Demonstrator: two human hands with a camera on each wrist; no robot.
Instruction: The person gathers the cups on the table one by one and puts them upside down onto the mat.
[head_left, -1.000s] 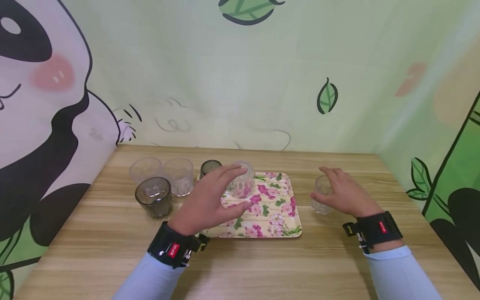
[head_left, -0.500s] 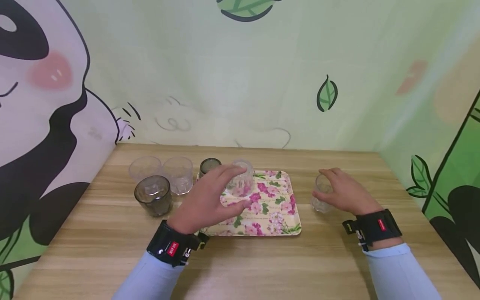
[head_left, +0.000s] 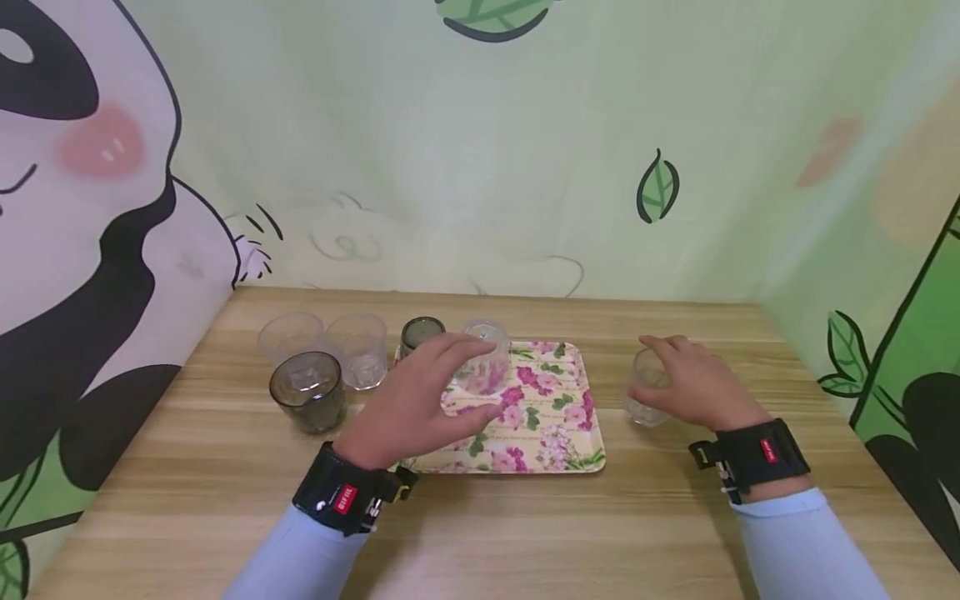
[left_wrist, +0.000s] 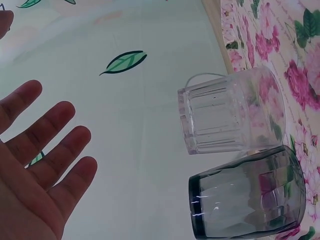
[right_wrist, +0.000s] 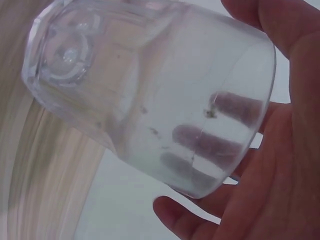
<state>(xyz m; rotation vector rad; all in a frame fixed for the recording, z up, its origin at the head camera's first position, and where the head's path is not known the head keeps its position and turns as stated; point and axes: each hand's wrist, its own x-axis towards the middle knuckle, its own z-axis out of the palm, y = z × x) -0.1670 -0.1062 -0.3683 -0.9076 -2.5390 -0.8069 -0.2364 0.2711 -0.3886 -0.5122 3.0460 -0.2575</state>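
Right fingers [right_wrist: 180,216] round a clear glass [right_wrist: 150,90], left fingers [left_wrist: 47,127] apart

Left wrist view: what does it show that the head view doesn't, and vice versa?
Only left wrist: the palm side of the left hand, and the whole length of the inverted smoked glass, mouth down on the floral tray.

Only head: the right hand holding a clear glass, and the upright smoked tumbler left of the tray.

Both: left hand, tray, inverted smoked glass and an inverted clear glass.
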